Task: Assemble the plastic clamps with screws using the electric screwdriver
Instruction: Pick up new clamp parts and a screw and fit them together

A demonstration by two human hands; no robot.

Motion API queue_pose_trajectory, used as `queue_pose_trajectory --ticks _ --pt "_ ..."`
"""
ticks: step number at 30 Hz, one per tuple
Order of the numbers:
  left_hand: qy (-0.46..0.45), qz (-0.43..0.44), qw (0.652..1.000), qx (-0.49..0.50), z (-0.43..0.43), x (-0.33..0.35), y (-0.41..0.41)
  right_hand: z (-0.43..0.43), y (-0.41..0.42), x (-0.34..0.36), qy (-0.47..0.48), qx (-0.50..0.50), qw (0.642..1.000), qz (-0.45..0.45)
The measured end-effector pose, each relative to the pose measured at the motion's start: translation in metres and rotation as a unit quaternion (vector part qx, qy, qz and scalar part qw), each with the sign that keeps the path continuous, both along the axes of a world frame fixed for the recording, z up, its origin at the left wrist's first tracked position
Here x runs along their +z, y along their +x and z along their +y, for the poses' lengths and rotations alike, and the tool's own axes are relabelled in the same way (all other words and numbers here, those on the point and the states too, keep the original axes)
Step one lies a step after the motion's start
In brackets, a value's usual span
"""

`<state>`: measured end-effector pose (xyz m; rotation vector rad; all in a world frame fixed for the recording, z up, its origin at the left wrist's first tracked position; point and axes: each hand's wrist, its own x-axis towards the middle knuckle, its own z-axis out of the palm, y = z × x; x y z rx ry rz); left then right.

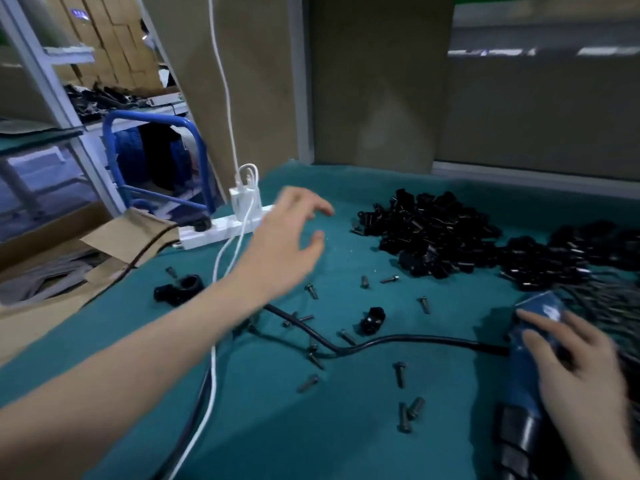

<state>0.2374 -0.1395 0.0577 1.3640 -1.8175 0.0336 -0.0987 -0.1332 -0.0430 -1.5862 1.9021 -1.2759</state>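
Plastic clamps [429, 233] are heaped in a black pile at the far side of the desk [346, 438]. One loose clamp [372, 320] lies apart near the middle. Screws [400, 374] are scattered singly over the green cover.

The left grip [284, 237] is released, with fingers spread. It is held above the desk short of the pile, and nothing is held in it. The right grip [585, 375] is laid over the blue electric screwdriver [523, 375] at the right edge. Whether the fingers are closed round the tool cannot be told, owing to blur.

Risks are judged as follows:
- **Screws:** The black cord [415, 338] of the screwdriver is run among the screws, so some could be swept aside or off the desk when the tool is raised.
- **Cable:** A white cable [212, 375] is crossed by the left forearm. It could be snagged on withdrawal, and the power strip [221, 232] dragged with it.
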Motion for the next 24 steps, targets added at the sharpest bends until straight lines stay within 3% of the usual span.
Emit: queue_pose_trajectory --ticks 2,4,6,8,12,13,16,18,24 --pt "0.131 -0.092 0.981 -0.107 -0.033 -0.015 -0.067 0.011 0.001 0.01 -0.001 0.01 1.0 0.0" --pt "0.216 -0.168 0.954 -0.125 -0.069 -0.037 -0.115 0.02 0.005 0.019 0.003 0.008 1.0 -0.022" --pt "0.257 -0.235 0.933 -0.089 -0.097 -0.053 -0.136 0.023 0.007 0.023 -0.005 0.013 1.0 -0.025" --pt "0.234 -0.282 0.928 -0.06 -0.11 -0.063 -0.146 0.024 0.008 0.023 -0.007 0.009 0.999 -0.032" --pt "0.065 -0.302 0.951 -0.032 -0.116 -0.058 -0.145 0.022 0.009 0.021 -0.031 -0.022 0.999 -0.025" --pt "0.033 -0.272 0.961 -0.041 -0.116 -0.054 -0.145 0.022 0.009 0.02 -0.042 -0.036 0.998 -0.019" --pt "0.108 -0.085 0.986 -0.095 -0.116 -0.032 -0.159 0.021 0.007 0.016 -0.069 -0.073 0.995 0.018" --pt "0.146 -0.034 0.977 -0.149 -0.124 -0.015 -0.186 0.022 0.009 0.016 -0.098 -0.095 0.989 0.052" --pt "0.211 -0.222 0.941 -0.145 -0.173 -0.004 -0.309 0.024 0.008 0.016 -0.163 -0.118 0.954 0.221"
